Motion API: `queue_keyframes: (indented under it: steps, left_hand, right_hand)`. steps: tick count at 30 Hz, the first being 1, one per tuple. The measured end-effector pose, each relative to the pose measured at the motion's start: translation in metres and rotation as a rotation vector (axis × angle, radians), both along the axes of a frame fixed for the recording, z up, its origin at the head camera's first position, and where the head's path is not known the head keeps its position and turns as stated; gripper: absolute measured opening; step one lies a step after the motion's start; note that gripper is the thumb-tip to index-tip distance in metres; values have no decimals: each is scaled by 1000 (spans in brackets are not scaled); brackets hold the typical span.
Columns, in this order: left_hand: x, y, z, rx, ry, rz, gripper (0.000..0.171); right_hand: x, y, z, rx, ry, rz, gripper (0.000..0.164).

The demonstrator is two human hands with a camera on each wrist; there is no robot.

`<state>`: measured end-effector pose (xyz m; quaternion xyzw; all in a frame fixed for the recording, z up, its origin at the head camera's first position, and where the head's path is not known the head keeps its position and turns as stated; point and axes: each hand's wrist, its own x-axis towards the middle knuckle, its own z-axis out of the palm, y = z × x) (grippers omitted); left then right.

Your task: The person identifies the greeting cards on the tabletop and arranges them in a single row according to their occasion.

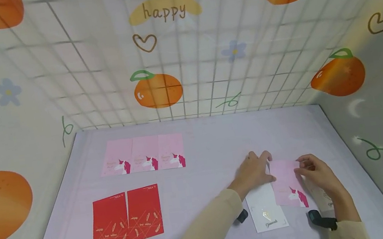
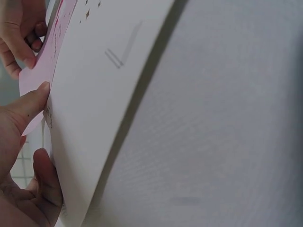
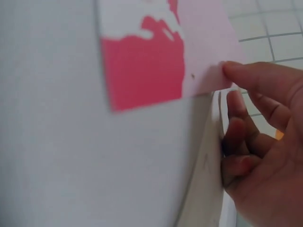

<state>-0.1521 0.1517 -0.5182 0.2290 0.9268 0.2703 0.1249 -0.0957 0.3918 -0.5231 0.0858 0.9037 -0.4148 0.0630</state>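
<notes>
A pink card [image 1: 287, 183] with a white unicorn and dark pink mane is between the two hands at the front right. My left hand [image 1: 255, 171] holds its upper left edge, with the thumb [image 2: 34, 101] lying over the pink in the left wrist view. At the upper right edge, my right hand [image 1: 316, 173] pinches the same card, its thumb [image 3: 241, 73] on the face. Partly under the pink card's left side lies a white card [image 1: 268, 213] with a small gold motif. Another pale card [image 1: 319, 195] is partly hidden beneath my right hand and wrist.
Three matching pink unicorn cards [image 1: 146, 153] lie in a row at the back left. Two red cards [image 1: 126, 218] with gold feather prints sit side by side in front of them. Patterned cloth walls [image 1: 189, 53] enclose the lilac table [image 1: 202, 192] at the back and sides.
</notes>
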Motion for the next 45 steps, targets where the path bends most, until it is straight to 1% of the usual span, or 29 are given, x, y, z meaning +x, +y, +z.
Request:
queue_keyframes:
  steps: [4,7,11,17,22,27,29,31,34,36,39,43,45]
  left_hand:
    - [0,1,-1,-4,4,1,61]
    - [0,1,-2,-9,4,5,62]
    - [0,0,0,-10,-3,7,63]
    - [1,-1,1,-2,-13,6,65]
    - [0,0,-1,10,-19,18,70]
    - [-2,-2,-3,35,-38,27,71]
    - [-3,-4,-3,65,-56,31,70]
    - [-4,-7,-2,110,-95,36,68]
    - [-6,-12,-1,209,-190,42,66]
    - [-8,-14,1,281,-255,58,63]
    - [-11,-18,1,367,-318,99,57]
    - [-10,-23,-1,436,-351,172,47]
    - [-9,-27,0,482,-371,196,44]
  right_hand:
    - [0,-1,5,-16,21,1,38]
    - [-1,-2,7,-35,24,-4,37]
    - [-1,-3,8,-59,20,-23,36]
    - [0,-2,5,-84,42,-34,35]
    - [0,0,5,-91,45,-44,36]
    - [2,0,8,-72,59,-44,35]
    - [3,1,10,-76,68,-45,35]
    - [3,2,11,-88,75,-49,35]
    - [3,3,15,-107,85,-51,36]
    - [3,2,19,-111,100,-51,36]
    - [3,-1,26,-122,132,-51,36]
    - [0,-10,34,-141,163,-53,37]
    - [-2,-16,39,-154,179,-50,38]
